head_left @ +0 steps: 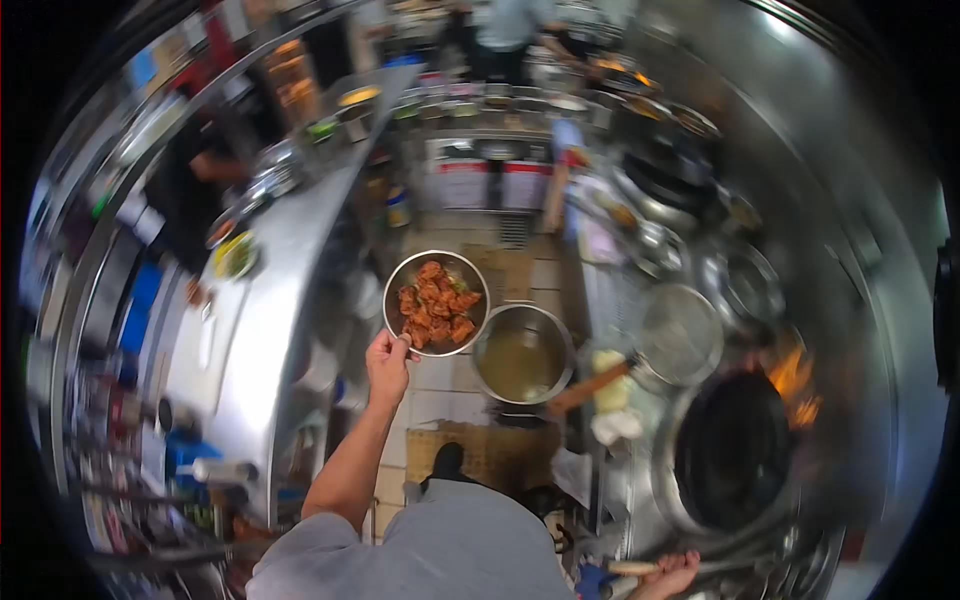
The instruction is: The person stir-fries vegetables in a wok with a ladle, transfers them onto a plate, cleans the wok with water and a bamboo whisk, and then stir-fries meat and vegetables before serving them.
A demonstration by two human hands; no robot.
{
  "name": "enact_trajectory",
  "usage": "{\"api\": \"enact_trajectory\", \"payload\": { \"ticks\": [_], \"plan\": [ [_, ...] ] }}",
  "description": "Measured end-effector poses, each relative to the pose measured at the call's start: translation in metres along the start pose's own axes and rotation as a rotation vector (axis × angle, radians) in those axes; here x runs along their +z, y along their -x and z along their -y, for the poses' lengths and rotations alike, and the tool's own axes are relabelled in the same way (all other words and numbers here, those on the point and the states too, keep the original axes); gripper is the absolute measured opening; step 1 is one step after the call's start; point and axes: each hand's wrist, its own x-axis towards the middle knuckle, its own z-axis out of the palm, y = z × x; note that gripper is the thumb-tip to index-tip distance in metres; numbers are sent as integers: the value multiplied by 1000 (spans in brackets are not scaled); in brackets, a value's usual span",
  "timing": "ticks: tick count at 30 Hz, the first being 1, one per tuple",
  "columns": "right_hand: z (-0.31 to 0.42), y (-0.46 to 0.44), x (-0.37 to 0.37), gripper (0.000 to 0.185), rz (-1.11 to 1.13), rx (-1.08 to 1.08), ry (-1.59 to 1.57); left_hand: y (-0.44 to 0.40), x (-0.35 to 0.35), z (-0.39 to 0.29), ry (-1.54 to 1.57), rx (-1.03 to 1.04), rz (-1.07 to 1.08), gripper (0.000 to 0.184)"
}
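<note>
A round metal bowl holds reddish-brown fried pieces with some green bits. My left hand grips its near-left rim, thumb over the edge, above the floor. Just right of the bowl is a large pot of yellowish-brown liquid. Low at the right, my right hand is closed on a light wooden handle; the far end of that tool is unclear. Above this hand, a big black wok sits on the stove, with orange flames at its upper right side.
At left runs a steel counter with a white board and knife. A person in dark clothes stands beyond it. A round strainer lies on the right counter. Another person is at the far end.
</note>
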Motion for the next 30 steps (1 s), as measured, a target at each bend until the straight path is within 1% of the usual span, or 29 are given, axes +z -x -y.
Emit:
{"api": "enact_trajectory", "payload": {
  "ticks": [1,2,3,4,5,6,7,8,9,11,12,13,14,17,21,22,23,24,25,26,28,29,30],
  "plan": [
    [3,0,-8,7,-28,-3,-73,7,43,4,33,-15,113,22],
    [6,-7,-23,9,6,48,-121,16,87,9,64,-35,228,22],
    [14,9,-18,11,-78,-26,-78,29,130,12,94,-54,344,22],
    [16,10,-25,13,-153,-74,-10,47,177,3,81,-62,422,24],
    [19,12,-32,15,-232,-117,61,60,218,8,44,-47,535,24],
    [29,16,-41,15,-171,-77,5,74,258,15,7,-28,644,24],
    [28,9,-49,15,-187,-113,5,92,304,8,-37,-9,748,24],
    [25,4,-59,16,-189,-148,-14,117,342,-1,-92,-66,812,26],
    [38,13,-55,15,-211,-156,-18,124,379,34,-121,-48,892,26],
    [41,13,-76,15,-124,-110,-93,165,448,22,-291,111,1021,24],
    [42,14,-82,15,-128,-73,-141,176,481,45,-352,221,1081,22],
    [44,15,-86,17,-140,-80,-91,186,513,68,-412,333,1130,21],
    [41,23,-93,17,-137,-73,-62,204,531,59,-574,418,1179,21],
    [29,24,-109,16,-146,-68,40,254,583,69,-631,882,1201,19],
    [13,31,-122,16,-164,-92,151,297,608,73,-802,1093,1298,15],
    [11,33,-126,12,-161,-94,207,303,614,78,-813,1152,1312,13],
    [4,31,-134,14,-202,-180,325,307,620,85,-825,1211,1325,12],
    [-7,25,-144,18,-242,-265,445,306,626,91,-806,1314,1360,10],
    [-14,22,-150,21,-279,-349,567,306,630,89,-787,1355,1359,11],
    [7,28,-143,34,-313,-319,608,307,633,84,-767,1393,1356,11],
    [41,32,-137,34,-378,-372,752,304,639,74,-694,1487,1311,12],
    [53,30,-135,34,-407,-400,824,300,642,71,-662,1496,1277,12],
    [62,22,-141,37,-385,-612,1019,296,646,67,-630,1506,1238,12]
  ]
}}
